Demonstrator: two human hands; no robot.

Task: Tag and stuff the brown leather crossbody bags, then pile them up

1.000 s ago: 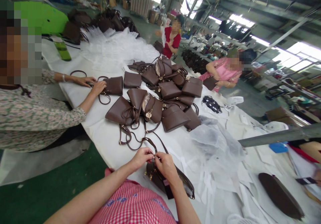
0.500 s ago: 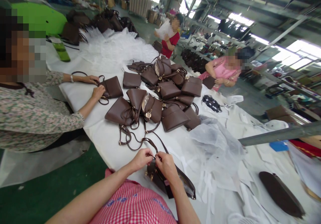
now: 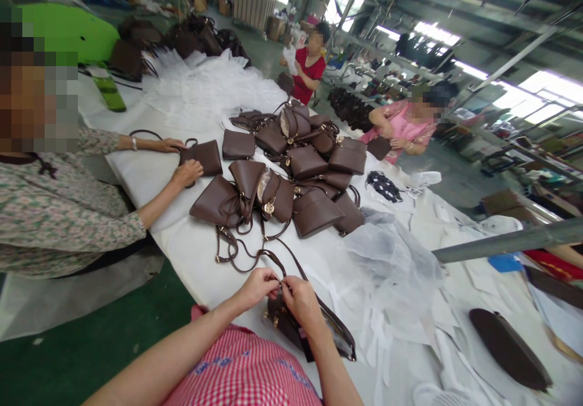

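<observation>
Close in front of me a dark brown handbag (image 3: 291,327) lies tilted at the table edge, gold hardware on its left side. Its long shoulder strap (image 3: 334,316) runs along the right side. My left hand (image 3: 260,287) pinches a thin dark strap end just above the bag. Fingertip to fingertip with it, my right hand (image 3: 301,300) is closed on the same strap, its wrist over the bag. The fingers hide most of the gripped part. Beyond my hands, loose straps trail from a heap of brown handbags (image 3: 316,212), some with round gold charms.
At the left a co-worker's hands (image 3: 187,174) rest on another brown bag (image 3: 207,156). Crumpled white wrapping (image 3: 214,87) covers the far table, and translucent sheeting (image 3: 392,260) lies right. A metal bar (image 3: 510,240) crosses at right above a long brown piece (image 3: 510,348). Two people stand beyond.
The co-worker's nearer hand at left has moved right onto the front of the bag. My hands stay almost still on the strap. The far person in red has turned and lowered the white wrapping.
</observation>
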